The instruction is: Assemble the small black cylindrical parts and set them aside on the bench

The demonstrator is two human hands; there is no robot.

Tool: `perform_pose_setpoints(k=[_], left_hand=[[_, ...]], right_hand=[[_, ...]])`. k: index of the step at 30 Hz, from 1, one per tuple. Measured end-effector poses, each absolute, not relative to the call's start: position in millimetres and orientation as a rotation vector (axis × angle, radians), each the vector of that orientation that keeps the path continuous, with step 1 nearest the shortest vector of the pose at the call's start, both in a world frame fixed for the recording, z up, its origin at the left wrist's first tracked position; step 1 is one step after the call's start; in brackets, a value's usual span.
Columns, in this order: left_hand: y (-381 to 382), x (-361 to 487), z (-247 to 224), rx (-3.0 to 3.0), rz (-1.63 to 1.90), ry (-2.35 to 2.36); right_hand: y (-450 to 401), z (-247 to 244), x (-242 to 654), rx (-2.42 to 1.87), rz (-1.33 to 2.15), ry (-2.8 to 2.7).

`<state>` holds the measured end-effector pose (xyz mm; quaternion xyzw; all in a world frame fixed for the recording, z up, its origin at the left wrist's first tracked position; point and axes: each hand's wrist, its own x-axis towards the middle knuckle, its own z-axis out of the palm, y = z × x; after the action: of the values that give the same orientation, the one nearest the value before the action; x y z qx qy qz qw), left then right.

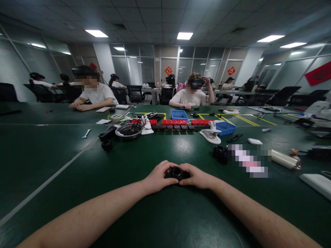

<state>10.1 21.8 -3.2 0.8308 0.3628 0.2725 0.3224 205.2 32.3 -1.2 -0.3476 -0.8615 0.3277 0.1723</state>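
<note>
Both of my hands meet above the green table, close to the middle of the view. My left hand (162,175) wraps its fingers and thumb round the left side of a black camera-like object (177,171), which has a round ring facing up. On the right side of that object, my right hand (195,176) grips in the same way. The two thumbs almost touch along its near edge. Much of the object's body is hidden under the fingers, so I cannot make out its exact kind.
Ahead lie red power strips (174,122), a metal bowl (129,131), a white clip base (211,133) and a blue tray (226,128). A wrench (87,134) and a black ring part (107,145) are leftward. A cream cylinder (284,159) lies rightward. Two people sit opposite.
</note>
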Motion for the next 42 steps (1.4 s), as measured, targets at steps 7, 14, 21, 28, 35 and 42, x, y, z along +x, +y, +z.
perform_pose_setpoints(k=[7,14,21,28,35,42], left_hand=[[19.7,13.1,-3.3,2.183,0.742,0.982],[13.1,20.9,-5.9,2.149,0.828,1.204],[11.9,22.2,-8.6,2.164,0.896,1.310],[18.1,13.5,-4.0,2.222,0.748,1.033],[19.1,11.7,-2.3,2.226,0.701,0.956],[20.6,11.7,-2.5,2.212,0.671,0.981]], right_hand=[[32.6,-7.1,204.5,-1.050,0.945,-2.390],[24.5,-15.3,192.2,-1.393,0.588,-2.305],[9.9,-13.8,177.8,-1.580,0.148,-2.292],[19.2,-5.2,195.7,-1.117,0.617,-2.433],[28.3,1.9,207.7,-0.904,0.888,-2.503],[28.1,3.1,206.9,-0.916,0.881,-2.515]])
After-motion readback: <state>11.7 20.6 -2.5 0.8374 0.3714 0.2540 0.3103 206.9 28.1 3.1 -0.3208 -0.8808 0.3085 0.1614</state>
